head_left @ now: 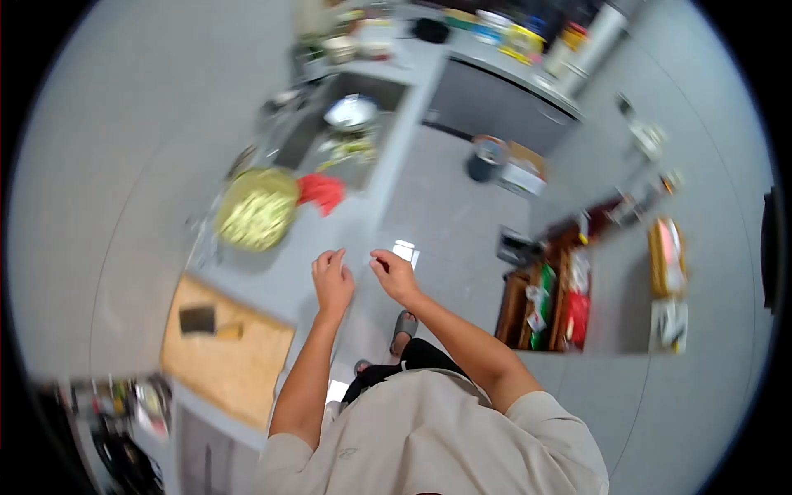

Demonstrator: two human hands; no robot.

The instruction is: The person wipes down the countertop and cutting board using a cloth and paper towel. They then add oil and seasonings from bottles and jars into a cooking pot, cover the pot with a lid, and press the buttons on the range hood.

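My left hand (333, 285) hovers over the grey counter's front edge, its fingers loosely bent and apart, with nothing visible in it. Level with it, my right hand (394, 276) hangs over the floor just off the counter, fingers curved and also holding nothing I can see. A yellow-green basin (272, 183) of pale green cut vegetable (256, 219) stands on the counter, beyond my left hand. Against the basin's right side lies a crumpled red cloth or bag (321, 193). Nearer me, a cleaver (199, 320) with a wooden handle rests on a wooden cutting board (256, 351).
Behind the basin, the sink (394, 97) contains a metal bowl (351, 112) and green scraps (356, 150). A dark bin (481, 170) and a cardboard box (528, 157) stand on the floor. Wooden crates (516, 309) with bags are at the right. A stove (124, 454) sits lower left.
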